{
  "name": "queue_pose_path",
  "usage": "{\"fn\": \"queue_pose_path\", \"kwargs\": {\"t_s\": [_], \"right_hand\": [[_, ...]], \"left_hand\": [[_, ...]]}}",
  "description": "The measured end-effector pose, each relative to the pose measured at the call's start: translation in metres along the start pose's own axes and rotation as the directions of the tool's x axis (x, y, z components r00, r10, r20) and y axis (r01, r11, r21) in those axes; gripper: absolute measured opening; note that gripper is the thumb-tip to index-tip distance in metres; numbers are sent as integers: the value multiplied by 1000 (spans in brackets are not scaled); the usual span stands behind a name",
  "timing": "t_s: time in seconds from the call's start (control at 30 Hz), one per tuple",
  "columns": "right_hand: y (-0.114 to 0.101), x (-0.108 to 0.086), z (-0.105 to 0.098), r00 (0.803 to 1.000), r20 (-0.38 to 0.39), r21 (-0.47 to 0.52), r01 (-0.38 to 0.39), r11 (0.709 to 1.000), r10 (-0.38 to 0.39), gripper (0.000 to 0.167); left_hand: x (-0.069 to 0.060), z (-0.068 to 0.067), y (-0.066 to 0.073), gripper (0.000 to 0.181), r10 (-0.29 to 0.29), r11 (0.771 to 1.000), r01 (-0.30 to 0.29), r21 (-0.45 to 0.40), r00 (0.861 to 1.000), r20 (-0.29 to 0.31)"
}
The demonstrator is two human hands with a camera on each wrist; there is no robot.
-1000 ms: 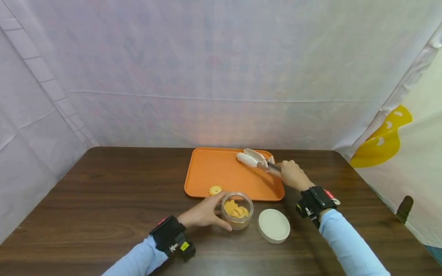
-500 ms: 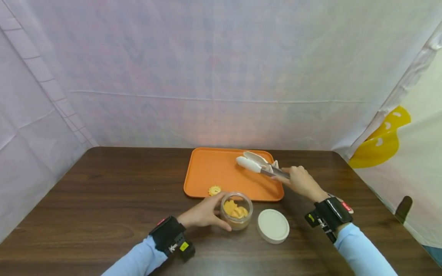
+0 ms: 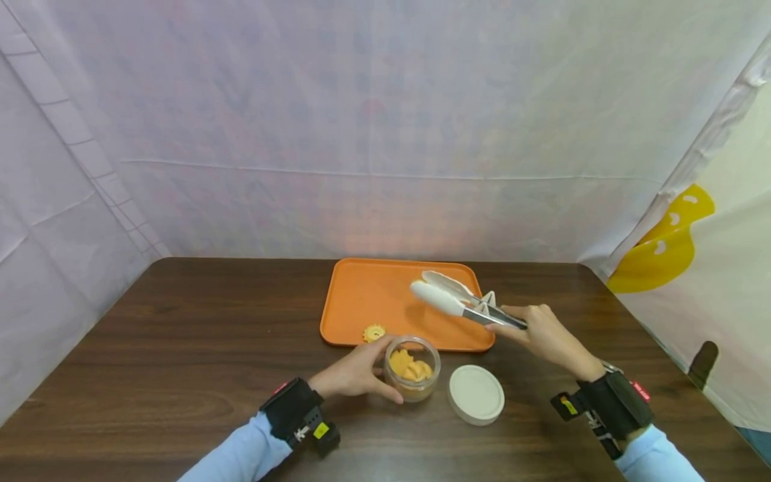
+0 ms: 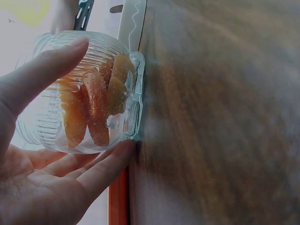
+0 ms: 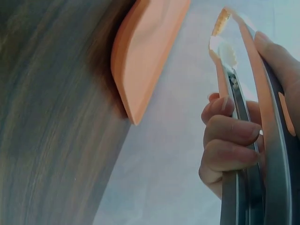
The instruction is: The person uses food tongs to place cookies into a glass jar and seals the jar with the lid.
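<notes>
My left hand (image 3: pixel 355 371) curls round a clear jar (image 3: pixel 430 386) standing on the table, thumb on one side and fingers on the other. Several yellow-orange cookie-like pieces (image 4: pixel 96 108) are inside it. My right hand (image 3: pixel 545 335) grips a pair of tongs (image 3: pixel 442 299) with white tips and metal handles, raised over the tray's right half. At the tips, a small golden-brown piece (image 5: pixel 221 21) is pinched; in the head view it is mostly hidden. One round yellow cookie with a scalloped edge (image 3: pixel 374 333) lies on the orange tray (image 3: pixel 373 288), near its front edge.
A round white lid (image 3: pixel 476 393) lies on the dark wooden table (image 3: pixel 211 348), right of the jar. White cloth (image 3: pixel 373 134) hangs behind the table and at both sides. A yellow shape (image 3: pixel 659 248) shows on the right-hand cloth.
My right hand has drawn back toward me and to the right, lifting the tongs off the tray's right part. My left hand and the jar have stayed put.
</notes>
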State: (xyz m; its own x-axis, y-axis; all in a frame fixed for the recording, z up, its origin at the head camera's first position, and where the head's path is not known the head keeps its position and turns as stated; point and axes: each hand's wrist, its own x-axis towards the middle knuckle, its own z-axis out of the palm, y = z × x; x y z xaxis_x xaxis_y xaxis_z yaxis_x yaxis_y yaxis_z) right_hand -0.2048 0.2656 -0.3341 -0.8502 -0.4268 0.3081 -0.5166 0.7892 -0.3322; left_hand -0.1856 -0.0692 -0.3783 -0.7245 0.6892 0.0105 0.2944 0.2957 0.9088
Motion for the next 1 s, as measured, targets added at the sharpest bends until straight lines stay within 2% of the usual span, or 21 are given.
{"fn": "queue_pose_path", "kwargs": {"t_s": [0.2, 0.43, 0.7, 0.87, 1.0], "right_hand": [[-2, -12, -7, 999, -17, 14, 44, 999, -44, 56], [-10, -27, -17, 1000, 1, 52, 19, 998, -19, 57], [-16, -40, -24, 992, -53, 57, 117, 992, -114, 49], [-14, -47, -23, 975, -118, 3, 188, 982, -186, 51], [-10, -51, -21, 948, -164, -3, 275, 961, -272, 51]], "left_hand": [[0, 0, 0, 78, 2, 1000, -2, -1, 1000, -1], [-1, 1, -1, 79, 0, 1000, 0, -4, 1000, -1], [0, 1, -1, 81, -1, 1000, 1, -3, 1000, 0], [-1, 0, -1, 82, -15, 1000, 15, 11, 1000, -7], [-1, 0, 0, 83, -20, 999, 21, 31, 1000, -15]]}}
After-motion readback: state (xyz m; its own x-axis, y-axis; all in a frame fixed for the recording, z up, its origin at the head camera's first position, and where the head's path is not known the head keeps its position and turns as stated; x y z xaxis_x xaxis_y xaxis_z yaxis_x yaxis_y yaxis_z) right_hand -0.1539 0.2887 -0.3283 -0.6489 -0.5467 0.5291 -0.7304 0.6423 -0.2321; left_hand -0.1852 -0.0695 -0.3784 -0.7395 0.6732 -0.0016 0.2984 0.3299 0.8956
